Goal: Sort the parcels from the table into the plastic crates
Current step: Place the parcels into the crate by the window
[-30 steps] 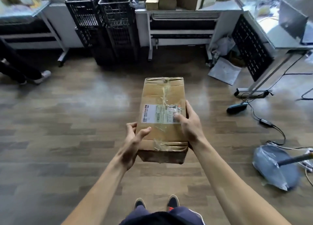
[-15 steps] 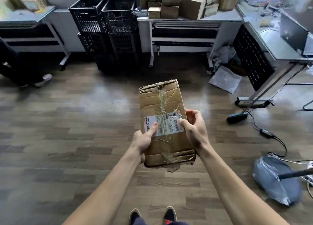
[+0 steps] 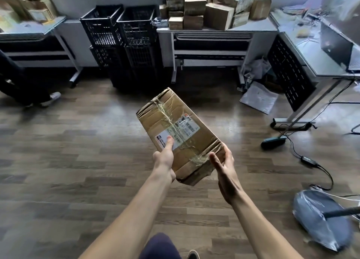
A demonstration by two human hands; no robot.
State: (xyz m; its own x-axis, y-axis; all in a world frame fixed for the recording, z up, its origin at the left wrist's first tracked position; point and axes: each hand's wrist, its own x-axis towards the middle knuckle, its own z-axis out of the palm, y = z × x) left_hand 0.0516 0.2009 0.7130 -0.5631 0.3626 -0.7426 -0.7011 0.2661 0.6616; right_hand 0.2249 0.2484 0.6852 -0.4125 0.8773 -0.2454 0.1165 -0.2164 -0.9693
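Left-hand grip (image 3: pixel 164 159) on parcel (image 3: pixel 155 120); crates' (image 3: pixel 120 28) contents unclear.

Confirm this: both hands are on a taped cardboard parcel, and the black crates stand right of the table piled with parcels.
Wrong side: in the head view the black crates stand left of the table piled with parcels. The rest holds.

The only writing I can make out is on the white label (image 3: pixel 178 132) stuck across the top of the parcel (image 3: pixel 165 112). Below its barcode (image 3: pixel 190 126), toward the far right end, a line of larger characters seems to read "502-1U", though blur leaves me unsure. At the near left end, by the thumb of my left hand (image 3: pixel 164 157), sits a small red-and-blue logo (image 3: pixel 158 138). The print beside it is too fine to read.
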